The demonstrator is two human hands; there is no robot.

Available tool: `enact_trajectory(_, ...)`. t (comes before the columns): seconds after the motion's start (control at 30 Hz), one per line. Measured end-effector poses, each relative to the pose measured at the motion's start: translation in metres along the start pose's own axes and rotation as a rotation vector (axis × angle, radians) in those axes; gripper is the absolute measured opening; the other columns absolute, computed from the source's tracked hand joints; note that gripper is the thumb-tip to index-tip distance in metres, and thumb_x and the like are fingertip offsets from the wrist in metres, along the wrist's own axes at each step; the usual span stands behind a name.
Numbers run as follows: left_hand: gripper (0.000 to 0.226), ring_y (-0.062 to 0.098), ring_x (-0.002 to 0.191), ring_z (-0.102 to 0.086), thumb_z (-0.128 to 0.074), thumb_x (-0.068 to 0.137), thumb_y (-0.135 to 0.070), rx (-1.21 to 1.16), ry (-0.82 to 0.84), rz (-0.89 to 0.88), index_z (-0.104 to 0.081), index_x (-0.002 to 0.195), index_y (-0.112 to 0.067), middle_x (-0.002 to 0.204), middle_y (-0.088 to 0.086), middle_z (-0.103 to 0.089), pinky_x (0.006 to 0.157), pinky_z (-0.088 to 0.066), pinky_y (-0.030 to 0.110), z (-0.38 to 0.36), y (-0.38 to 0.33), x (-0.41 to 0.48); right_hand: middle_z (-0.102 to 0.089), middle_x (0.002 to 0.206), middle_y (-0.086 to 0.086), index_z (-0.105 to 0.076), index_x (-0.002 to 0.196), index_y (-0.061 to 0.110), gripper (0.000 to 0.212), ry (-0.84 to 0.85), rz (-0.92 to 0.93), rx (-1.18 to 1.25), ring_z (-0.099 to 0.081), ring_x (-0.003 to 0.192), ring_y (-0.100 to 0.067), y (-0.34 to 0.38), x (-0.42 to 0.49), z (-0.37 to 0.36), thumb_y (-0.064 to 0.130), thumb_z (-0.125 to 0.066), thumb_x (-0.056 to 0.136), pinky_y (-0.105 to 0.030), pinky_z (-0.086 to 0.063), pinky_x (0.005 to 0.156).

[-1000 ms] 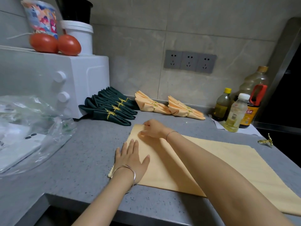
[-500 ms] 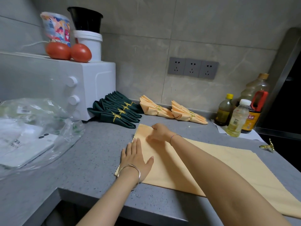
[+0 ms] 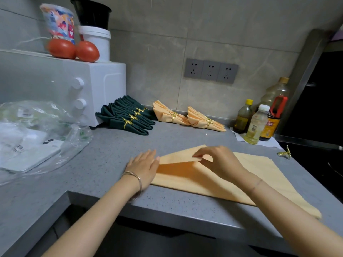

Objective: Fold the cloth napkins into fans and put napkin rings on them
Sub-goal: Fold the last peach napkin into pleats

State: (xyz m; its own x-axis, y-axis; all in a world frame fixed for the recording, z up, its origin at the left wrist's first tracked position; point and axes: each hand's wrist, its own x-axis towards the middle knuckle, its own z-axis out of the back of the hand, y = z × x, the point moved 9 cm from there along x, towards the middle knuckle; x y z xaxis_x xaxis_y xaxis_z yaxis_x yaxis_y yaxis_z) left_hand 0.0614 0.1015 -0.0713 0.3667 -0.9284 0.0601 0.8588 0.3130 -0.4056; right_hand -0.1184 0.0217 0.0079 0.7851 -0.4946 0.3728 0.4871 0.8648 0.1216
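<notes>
A: Status on orange napkin (image 3: 232,182)?
B: Lay flat on surface (image 3: 111,164), near front edge. Right hand (image 3: 220,162) pinched its left edge, lifted to turn the first pleat.
A: Left hand (image 3: 144,167)?
B: Open, fingers spread flat beside the fold, likely bracing the cloth against sliding.
A: Ring?
B: Gold ring (image 3: 284,153) sat apart at right, not yet needed. Finished fans (image 3: 189,117) parked by the wall.
</notes>
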Motion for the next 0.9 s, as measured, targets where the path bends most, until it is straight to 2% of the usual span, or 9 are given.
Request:
enact_trajectory(0.1, 0.053, 0.016, 0.147, -0.003, -0.008, 0.103, -0.041, 0.149, 0.096, -0.017, -0.004, 0.153, -0.026, 0.16, -0.007, -0.003, 0.12, -0.002, 0.041, -0.019, -0.007, -0.012, -0.07, 0.109, 0.012, -0.071, 0.108, 0.03, 0.021, -0.008, 0.071, -0.071, -0.065, 0.1, -0.01, 0.0, -0.033, -0.003, 0.022, -0.062, 0.09, -0.026, -0.052, 0.083)
enact_trajectory(0.17, 0.053, 0.016, 0.148, -0.001, -0.008, 0.103, -0.039, 0.218, 0.128, -0.011, 0.0, 0.153, -0.025, 0.16, -0.006, 0.0, 0.12, 0.0, 0.042, -0.023, -0.01, -0.017, -0.072, 0.106, 0.011, -0.073, 0.105, 0.029, 0.022, -0.046, 0.135, -0.101, -0.068, 0.096, -0.012, 0.004, -0.044, -0.004, 0.022, -0.062, 0.088, -0.029, -0.056, 0.076)
enact_trajectory(0.27, 0.053, 0.016, 0.148, 0.001, -0.008, 0.104, -0.038, 0.277, 0.125, -0.017, 0.003, 0.153, -0.024, 0.16, -0.006, 0.003, 0.12, 0.002, 0.042, -0.023, -0.016, -0.022, -0.073, 0.101, 0.011, -0.075, 0.1, 0.028, 0.025, -0.081, 0.168, -0.115, -0.07, 0.09, -0.01, 0.005, -0.057, -0.005, 0.026, -0.058, 0.082, -0.025, -0.056, 0.07)
enact_trajectory(0.47, 0.054, 0.017, 0.148, 0.001, -0.01, 0.103, -0.039, 0.311, 0.142, -0.021, 0.004, 0.153, -0.023, 0.16, -0.006, 0.005, 0.12, 0.001, 0.041, -0.031, -0.023, -0.028, -0.065, 0.12, 0.014, -0.068, 0.115, 0.033, 0.026, 0.006, 0.084, -0.092, -0.06, 0.112, -0.007, -0.014, -0.075, -0.02, 0.03, -0.054, 0.093, -0.022, -0.047, 0.09)
enact_trajectory(0.7, 0.055, 0.018, 0.148, 0.001, -0.011, 0.104, -0.039, 0.318, 0.177, -0.015, 0.004, 0.153, -0.021, 0.16, -0.005, 0.006, 0.12, -0.003, 0.04, -0.032, -0.027, -0.032, -0.058, 0.128, 0.021, -0.062, 0.121, 0.037, 0.031, 0.082, 0.009, -0.026, -0.053, 0.118, 0.0, -0.021, -0.086, -0.032, 0.037, -0.05, 0.093, -0.019, -0.044, 0.097)
enact_trajectory(0.83, 0.054, 0.02, 0.147, -0.006, -0.013, 0.103, -0.039, 0.284, 0.207, -0.004, -0.003, 0.153, -0.02, 0.161, -0.003, -0.001, 0.119, -0.01, 0.04, -0.029, -0.03, -0.02, -0.056, 0.128, 0.025, -0.063, 0.12, 0.038, 0.05, 0.062, -0.015, 0.016, -0.049, 0.119, 0.006, -0.018, -0.092, -0.03, 0.06, -0.03, 0.09, -0.015, -0.043, 0.095)
enact_trajectory(0.9, 0.053, 0.019, 0.147, -0.01, -0.014, 0.103, -0.038, 0.269, 0.212, -0.035, -0.007, 0.153, -0.021, 0.161, -0.003, -0.005, 0.119, -0.012, 0.041, -0.03, -0.038, -0.006, -0.057, 0.127, 0.025, -0.064, 0.119, 0.038, 0.053, 0.044, -0.023, 0.029, -0.049, 0.119, 0.007, -0.018, -0.092, -0.03, 0.06, -0.024, 0.091, -0.013, -0.042, 0.093)
